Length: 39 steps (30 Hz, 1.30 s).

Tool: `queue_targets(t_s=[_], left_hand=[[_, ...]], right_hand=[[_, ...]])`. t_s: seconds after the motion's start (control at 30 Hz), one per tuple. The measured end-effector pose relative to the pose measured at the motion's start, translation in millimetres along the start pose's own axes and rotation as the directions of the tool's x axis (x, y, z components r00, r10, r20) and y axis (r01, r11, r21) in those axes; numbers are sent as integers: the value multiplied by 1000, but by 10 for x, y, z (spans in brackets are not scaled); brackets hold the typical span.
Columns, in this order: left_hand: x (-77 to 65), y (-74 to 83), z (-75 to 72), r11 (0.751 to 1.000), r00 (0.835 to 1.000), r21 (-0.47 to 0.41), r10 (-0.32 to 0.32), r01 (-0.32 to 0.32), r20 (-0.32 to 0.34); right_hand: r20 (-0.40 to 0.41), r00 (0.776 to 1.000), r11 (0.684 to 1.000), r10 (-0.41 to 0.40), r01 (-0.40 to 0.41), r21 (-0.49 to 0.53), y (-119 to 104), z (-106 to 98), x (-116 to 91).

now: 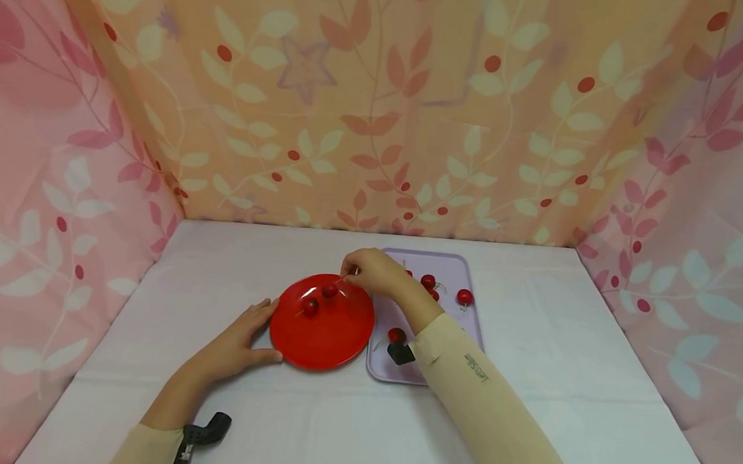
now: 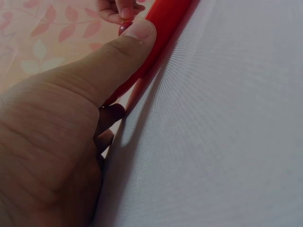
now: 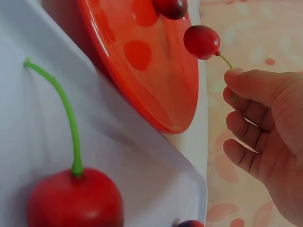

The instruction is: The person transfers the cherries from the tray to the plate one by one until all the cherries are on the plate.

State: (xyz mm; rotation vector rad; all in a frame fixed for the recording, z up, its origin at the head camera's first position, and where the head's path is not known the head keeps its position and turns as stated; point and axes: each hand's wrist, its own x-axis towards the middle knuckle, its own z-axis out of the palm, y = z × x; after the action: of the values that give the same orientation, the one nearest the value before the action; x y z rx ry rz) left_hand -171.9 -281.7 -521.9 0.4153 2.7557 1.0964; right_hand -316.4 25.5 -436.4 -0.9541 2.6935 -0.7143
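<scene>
My right hand (image 1: 372,270) pinches a red cherry (image 3: 202,42) by its green stem, thumb against fingertips. In the head view this cherry shows over the upper part of the red plate (image 1: 321,345). Another dark red cherry (image 1: 311,306) lies on the plate, just left of the held one. At the plate's left side, my left hand (image 1: 242,341) rests against the rim, thumb and fingers spread apart along it. The left wrist view shows the thumb (image 2: 135,40) lying on the rim, with the other fingers partly hidden behind.
A pale purple tray (image 1: 402,377) stands right of the plate, close to its rim. Several stemmed cherries are on it, including one at the right (image 1: 465,297) and one near the front (image 1: 396,335). My right forearm crosses over the tray. Patterned cloth (image 1: 375,155) encloses the white table.
</scene>
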Motion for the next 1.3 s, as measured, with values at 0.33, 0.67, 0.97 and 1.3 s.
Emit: queue_targets(t_s=[0.33,0.67,0.97,1.3], left_hand=[[2,-12,-10,1000,1000,-6,29,-29,-7],[-3,-7,-7,1000,1000,4,20,-20,-3],[3,-1,-2,1000,1000,2,21,-21,-5],[-6,4,-7,1000,1000,-8,11,-12,-4]], right_hand=[[43,999,999,-34,32,26,-24,130,111],[57,998,1000,-26,25,17,-92,139,121],[9,992,987,-123,123,-103,-195,-41,1],[-103,985,988,-136,128,-86,-282,-212,-391]])
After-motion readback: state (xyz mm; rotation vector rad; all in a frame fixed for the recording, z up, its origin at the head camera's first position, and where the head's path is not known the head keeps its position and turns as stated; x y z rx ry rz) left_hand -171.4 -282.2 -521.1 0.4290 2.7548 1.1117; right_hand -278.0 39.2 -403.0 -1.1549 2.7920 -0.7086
